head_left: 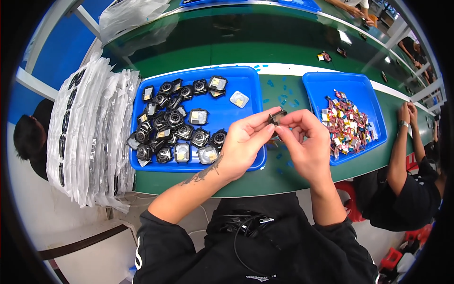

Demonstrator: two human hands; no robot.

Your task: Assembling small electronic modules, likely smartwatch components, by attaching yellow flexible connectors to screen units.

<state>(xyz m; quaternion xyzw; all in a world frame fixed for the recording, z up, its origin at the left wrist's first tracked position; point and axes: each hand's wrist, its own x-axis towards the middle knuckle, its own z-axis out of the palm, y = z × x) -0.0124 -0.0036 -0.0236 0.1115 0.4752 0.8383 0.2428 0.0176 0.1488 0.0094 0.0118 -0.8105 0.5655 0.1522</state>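
Observation:
Both my hands meet over the green table between two blue trays. Pinched in the fingers of my left hand point(248, 139) is a dark smartwatch case point(277, 117). My right hand point(305, 137) grips the same case from the other side, thumb and forefinger at its edge. Fingers cover part of the case, so its inside is hard to make out. Beneath my left hand lies the left blue tray point(253, 80), with many black watch cases point(175, 118) and a loose pale square part point(239, 99). The right blue tray point(312, 80) holds a heap of small wrapped batteries point(347, 123).
Stacked white plastic-wrapped trays point(90, 137) stand at the left table end. Blue film scraps point(283, 98) dot the green table point(189, 188). A moving-line surface point(265, 47) beyond carries a few small parts point(324, 56). At right sits a co-worker point(399, 189).

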